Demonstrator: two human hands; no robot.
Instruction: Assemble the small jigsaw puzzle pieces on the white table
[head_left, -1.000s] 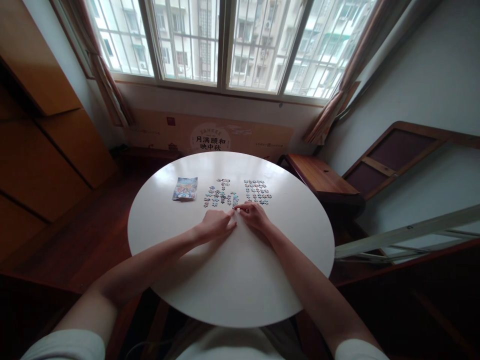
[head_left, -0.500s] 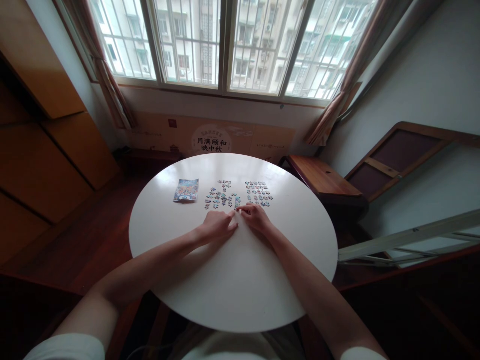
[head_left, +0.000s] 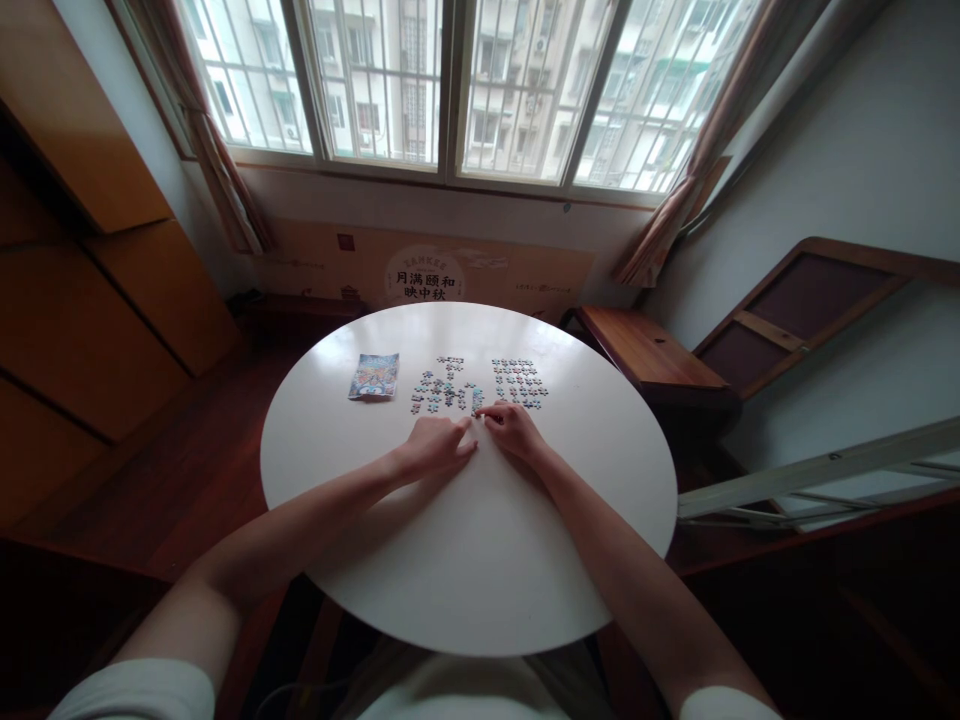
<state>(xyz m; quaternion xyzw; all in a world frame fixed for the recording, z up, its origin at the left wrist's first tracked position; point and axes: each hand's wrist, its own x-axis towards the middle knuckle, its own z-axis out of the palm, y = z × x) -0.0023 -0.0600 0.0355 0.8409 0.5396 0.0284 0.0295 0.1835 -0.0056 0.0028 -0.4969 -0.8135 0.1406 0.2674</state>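
Observation:
Jigsaw puzzle pieces (head_left: 450, 392) lie in a loose group just beyond my hands, some of them joined. A narrow upright strip of joined pieces (head_left: 477, 399) reaches down to my fingertips. My right hand (head_left: 516, 430) is closed, its thumb and index finger pinched at the strip's lower end on a small piece that they mostly cover. My left hand (head_left: 435, 445) rests on the table to the left, index fingertip beside the same spot. Its thumb stands apart from the index finger, with nothing seen between them.
More puzzle pieces (head_left: 520, 383) lie in rows at the right. A colourful picture sheet (head_left: 373, 377) lies at the left of the round white table (head_left: 465, 580). Beyond the table are a wooden side table (head_left: 649, 350) and a barred window (head_left: 390, 90).
Both hands stay almost in place at the strip's lower end, with only slight finger movement. The whole view has shifted a little.

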